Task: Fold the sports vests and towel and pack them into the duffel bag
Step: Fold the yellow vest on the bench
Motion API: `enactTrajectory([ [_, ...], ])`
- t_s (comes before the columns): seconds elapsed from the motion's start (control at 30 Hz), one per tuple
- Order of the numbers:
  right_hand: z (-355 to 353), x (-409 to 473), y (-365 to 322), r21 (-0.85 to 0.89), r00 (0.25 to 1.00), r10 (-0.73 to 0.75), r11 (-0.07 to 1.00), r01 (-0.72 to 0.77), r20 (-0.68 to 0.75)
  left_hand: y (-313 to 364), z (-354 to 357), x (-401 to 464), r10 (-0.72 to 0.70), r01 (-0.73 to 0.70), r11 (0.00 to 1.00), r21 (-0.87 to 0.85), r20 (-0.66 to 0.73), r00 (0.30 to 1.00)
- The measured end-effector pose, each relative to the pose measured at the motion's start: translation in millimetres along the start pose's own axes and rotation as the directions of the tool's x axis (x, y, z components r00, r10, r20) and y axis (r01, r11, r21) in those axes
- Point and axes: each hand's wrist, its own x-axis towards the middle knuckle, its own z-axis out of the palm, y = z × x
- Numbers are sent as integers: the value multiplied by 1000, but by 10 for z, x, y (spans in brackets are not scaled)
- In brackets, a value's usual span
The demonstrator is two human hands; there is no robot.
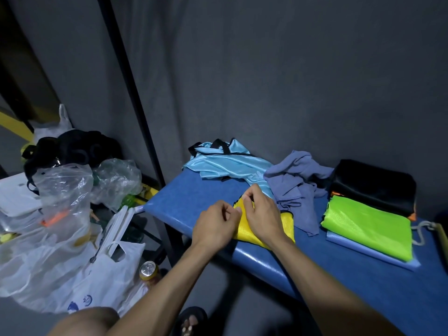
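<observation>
Bare forearms, no sleeves; dark sandal [192, 318] on one foot.

Bare bench [184, 202] left of hands; crumpled towel [297, 183] crowds right.

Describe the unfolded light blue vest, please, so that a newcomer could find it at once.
Start at the blue padded bench against the dark curtain. At its far left end lies the light blue vest, crumpled. Its shiny fabric and black trim set it apart from the duller grey-blue towel beside it.

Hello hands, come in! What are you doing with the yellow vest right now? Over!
Left hand and right hand both pinching yellow vest on blue bench. Light blue vest and grey towel unfolded behind. Nothing in the way.
</observation>
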Motion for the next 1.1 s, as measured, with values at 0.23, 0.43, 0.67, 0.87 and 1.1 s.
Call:
enactTrajectory([
  [0.23,16,-4,28,27,1000,-14,1000,14,2,84,109,141,-14,18,998,-63,69,998],
  [0.43,41,19,43,-4,999,-9,1000,9,53,92,126,242,-34,32,998,50,37,999],
  [0.67,-262,52,163,-353,993,-93,929,110,67,20,232,219,57,-36,987,155,-134,989],
  [0.87,-477,-99,350,-601,1000,-6,799,18,21,38,214,223,77,-43,975,216,-151,985],
  [1.1,-434,-92,322,-393,987,158,908,-148,-7,25,94,352,115,-108,959,262,-12,993],
])
